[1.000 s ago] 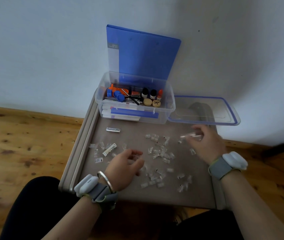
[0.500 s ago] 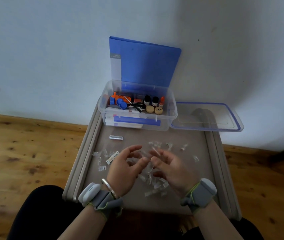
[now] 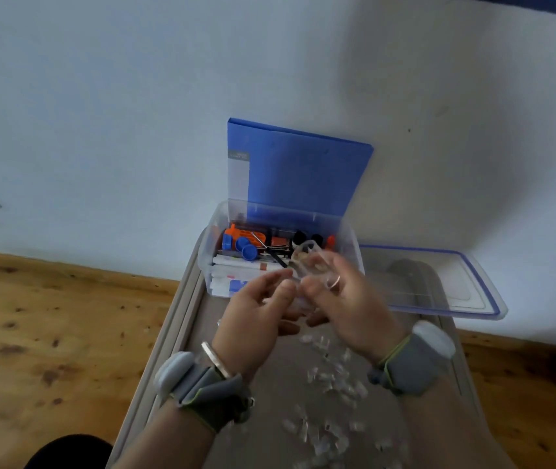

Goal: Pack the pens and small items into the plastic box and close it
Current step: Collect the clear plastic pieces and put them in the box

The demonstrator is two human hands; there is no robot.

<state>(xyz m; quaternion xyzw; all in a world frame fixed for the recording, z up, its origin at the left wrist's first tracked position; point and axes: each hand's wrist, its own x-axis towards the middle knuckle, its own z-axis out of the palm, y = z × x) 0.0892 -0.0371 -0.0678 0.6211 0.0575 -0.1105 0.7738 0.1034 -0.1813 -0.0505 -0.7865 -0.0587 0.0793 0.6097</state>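
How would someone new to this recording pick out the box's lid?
Find the blue folder leaning on the wall; the clear plastic box stands before it. The lid lies flat to the box's right. Unlike the box, it is shallow, blue-rimmed.

Likely home room: knotty wood floor [image 3: 49, 333], plain white wall [image 3: 100, 96], small grey table [image 3: 269, 401].

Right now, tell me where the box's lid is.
Head view: the lid lies flat at the table's far right, just right of the open plastic box.
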